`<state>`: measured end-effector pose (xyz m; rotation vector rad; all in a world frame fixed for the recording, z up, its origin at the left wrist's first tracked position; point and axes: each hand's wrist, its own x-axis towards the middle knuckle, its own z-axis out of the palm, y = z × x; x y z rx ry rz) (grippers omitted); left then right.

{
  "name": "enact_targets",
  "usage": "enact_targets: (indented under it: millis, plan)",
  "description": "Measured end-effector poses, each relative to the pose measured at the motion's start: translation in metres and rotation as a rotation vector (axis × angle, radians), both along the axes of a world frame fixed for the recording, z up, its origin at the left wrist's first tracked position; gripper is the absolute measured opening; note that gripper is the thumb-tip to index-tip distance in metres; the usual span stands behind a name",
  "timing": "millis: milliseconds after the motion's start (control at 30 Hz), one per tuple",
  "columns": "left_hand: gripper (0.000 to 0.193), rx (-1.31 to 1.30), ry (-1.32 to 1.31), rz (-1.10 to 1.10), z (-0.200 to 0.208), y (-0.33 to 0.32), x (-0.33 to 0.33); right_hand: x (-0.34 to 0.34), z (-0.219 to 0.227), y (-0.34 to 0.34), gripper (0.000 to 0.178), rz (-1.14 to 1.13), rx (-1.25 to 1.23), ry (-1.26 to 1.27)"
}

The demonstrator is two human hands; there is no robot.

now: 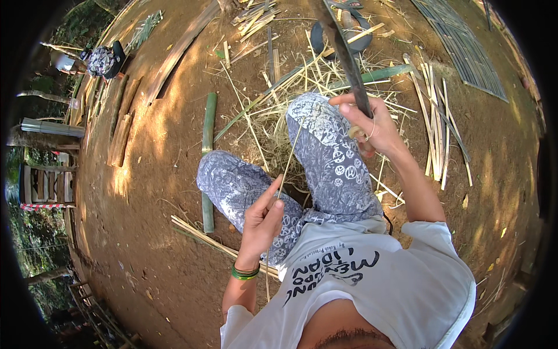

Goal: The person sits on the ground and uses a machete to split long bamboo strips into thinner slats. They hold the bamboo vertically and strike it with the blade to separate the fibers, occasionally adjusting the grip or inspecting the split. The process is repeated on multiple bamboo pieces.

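Observation:
My left hand [263,225] pinches a thin bamboo strip [294,146] between thumb and fingers, in front of my left thigh. The strip slants up and to the right, its far end lying over my right knee. My right hand [375,127] is closed round the handle of a machete [347,57] beside that knee. Its long dark blade points away from me, up past the top edge of the picture. Blade and strip are apart. Most of the handle is hidden in my fingers.
Pale shavings [276,136] and split strips litter the ground before my knees. A green bamboo pole [209,125] lies at the left, more long strips [436,119] at the right. A slatted bamboo panel [465,46] is at the far right, logs [121,136] at the far left.

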<state>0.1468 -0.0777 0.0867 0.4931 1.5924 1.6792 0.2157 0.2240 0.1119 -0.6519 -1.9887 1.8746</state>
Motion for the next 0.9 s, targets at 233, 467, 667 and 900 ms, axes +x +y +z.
enact_targets:
  millis: [233, 467, 667, 900]
  plan:
    - [0.05, -0.112, 0.356, 0.007, 0.009, 0.021, 0.003, -0.016, 0.016, -0.028, 0.033, 0.192, -0.018, 0.13]
    - [0.048, -0.089, 0.368, 0.007, 0.014, 0.02, 0.008, -0.025, 0.022, -0.024, 0.033, 0.117, -0.119, 0.193]
    - [0.035, -0.141, 0.158, -0.121, -0.004, -0.033, 0.0, -0.026, 0.032, 0.011, 0.028, 0.01, -0.065, 0.297]
    - [0.019, -0.319, 0.574, 0.163, 0.005, -0.065, -0.01, -0.021, 0.037, 0.026, 0.028, -0.037, -0.018, 0.368]
